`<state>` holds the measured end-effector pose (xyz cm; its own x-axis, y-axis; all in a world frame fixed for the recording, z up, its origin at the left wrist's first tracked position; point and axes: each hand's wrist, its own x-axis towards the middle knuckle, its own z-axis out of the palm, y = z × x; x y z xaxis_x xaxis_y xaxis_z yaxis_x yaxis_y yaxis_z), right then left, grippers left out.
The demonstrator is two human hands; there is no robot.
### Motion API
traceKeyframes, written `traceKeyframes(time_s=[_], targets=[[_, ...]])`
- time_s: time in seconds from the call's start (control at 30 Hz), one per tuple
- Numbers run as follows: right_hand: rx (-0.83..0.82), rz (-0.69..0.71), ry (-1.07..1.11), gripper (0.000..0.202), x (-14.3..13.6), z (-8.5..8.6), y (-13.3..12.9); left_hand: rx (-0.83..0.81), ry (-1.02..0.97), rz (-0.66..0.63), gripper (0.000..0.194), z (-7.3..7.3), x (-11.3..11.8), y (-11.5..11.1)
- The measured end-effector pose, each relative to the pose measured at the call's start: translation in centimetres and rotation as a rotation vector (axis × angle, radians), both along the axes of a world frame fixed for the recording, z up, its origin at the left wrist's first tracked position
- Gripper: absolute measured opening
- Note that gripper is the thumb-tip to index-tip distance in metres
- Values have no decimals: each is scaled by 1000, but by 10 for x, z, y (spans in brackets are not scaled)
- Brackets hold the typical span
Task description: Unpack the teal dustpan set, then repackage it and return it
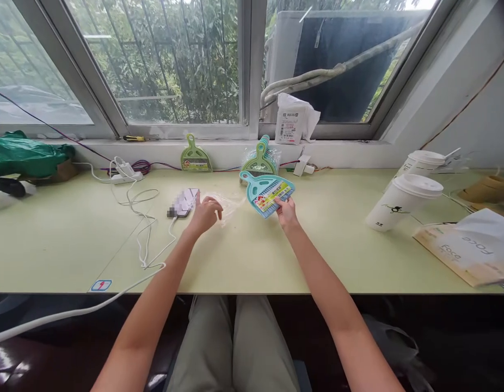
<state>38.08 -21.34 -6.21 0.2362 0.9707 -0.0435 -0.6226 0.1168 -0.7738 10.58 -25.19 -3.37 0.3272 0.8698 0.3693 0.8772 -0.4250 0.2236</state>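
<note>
— So, which step are you on right now?

— I'm judging this as the unwrapping stage. I'm holding the teal dustpan set (266,193) by its near edge with my right hand (287,212), fingers pinched narrow on it, so it's tilting up off the green table (252,261), handle pointing toward the window. My left hand (205,214) is curling loosely over the clear plastic wrapper (229,204) lying just beside the pan; whether I'm actually gripping the film, I cannot tell.

— And what is the next move calling for?

— Probably a firmer pinch on that film with the left, while the right is keeping the pan steady, since the wrapper is thin and slippery-looking.

— How are your arms sitting?

— Both forearms are reaching forward over the table edge, converging toward the middle. The left wrist is bending slightly inward, near the phone (183,202) on its white cable (143,239). More dustpans (260,158) are leaning against the sill behind.
</note>
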Motion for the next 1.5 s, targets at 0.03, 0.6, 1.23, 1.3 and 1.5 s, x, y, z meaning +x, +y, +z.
traceKeyframes(time_s=[0.03, 0.6, 1.23, 1.3, 1.5], targets=[[1, -1, 0, 31, 2, -1, 1, 42, -2, 73, 36, -1, 11, 4], [-69, 48, -189, 24, 16, 2, 1, -162, -2, 42, 36, -26, 27, 19], [-223, 221, -308, 28, 11, -6, -2, -125, -421, 549, 18, -47, -1, 39], [-205, 154, -277, 25, 1, -7, -7, -44, -448, 554, 19, -47, 0, 39], [-135, 245, -199, 22, -34, -10, -25, 107, -354, 516, 21, -36, 17, 29]])
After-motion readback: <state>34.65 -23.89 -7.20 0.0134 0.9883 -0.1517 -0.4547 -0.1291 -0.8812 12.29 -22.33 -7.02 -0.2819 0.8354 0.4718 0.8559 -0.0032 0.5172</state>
